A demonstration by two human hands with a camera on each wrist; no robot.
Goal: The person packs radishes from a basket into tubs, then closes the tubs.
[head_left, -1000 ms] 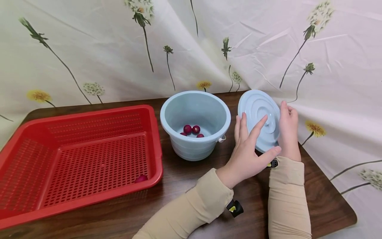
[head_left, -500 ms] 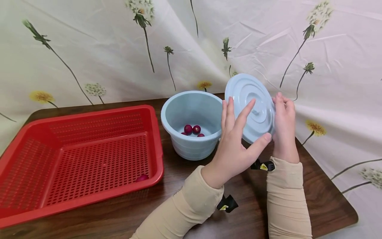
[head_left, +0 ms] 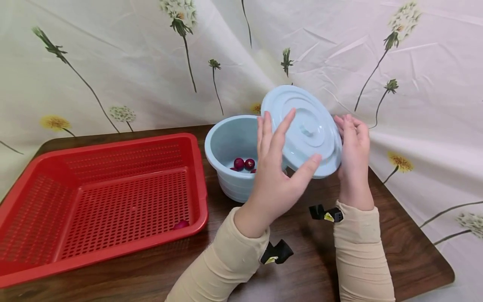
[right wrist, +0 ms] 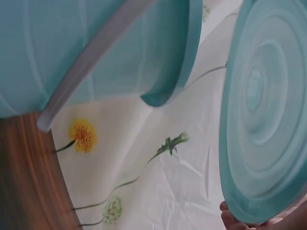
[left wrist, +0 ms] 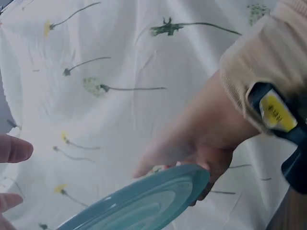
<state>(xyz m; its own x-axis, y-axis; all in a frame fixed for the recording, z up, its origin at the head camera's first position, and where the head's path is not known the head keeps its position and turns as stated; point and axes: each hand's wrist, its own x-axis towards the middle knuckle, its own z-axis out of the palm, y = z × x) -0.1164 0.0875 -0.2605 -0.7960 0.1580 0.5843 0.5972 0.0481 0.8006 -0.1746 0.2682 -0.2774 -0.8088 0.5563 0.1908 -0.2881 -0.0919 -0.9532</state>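
Observation:
A light blue plastic lid (head_left: 313,113) with a central knob is tilted above the right side of a matching bucket (head_left: 234,186) in the head view. My right hand (head_left: 354,155) grips the lid by its right edge. In the left wrist view, that hand's fingers and thumb curl round the rim of the lid (left wrist: 144,206). My left hand (head_left: 273,180) is spread before the lid's left part, fingers straight and holding nothing. Several small dark red balls (head_left: 239,163), perhaps radishes, lie in the bucket. The left hand and lid partly hide the bucket.
A red perforated basket (head_left: 109,247) stands left of the bucket, with one dark red ball (head_left: 181,225) in its near right corner. The bucket's handle (right wrist: 91,60) hangs down its side. A flowered cloth (head_left: 132,50) rises behind the brown wooden table (head_left: 407,251).
My right hand has lifted the lid and carried it left, over part of the bucket's opening, tipping it flatter. The left hand has moved left along with it, fingers still spread.

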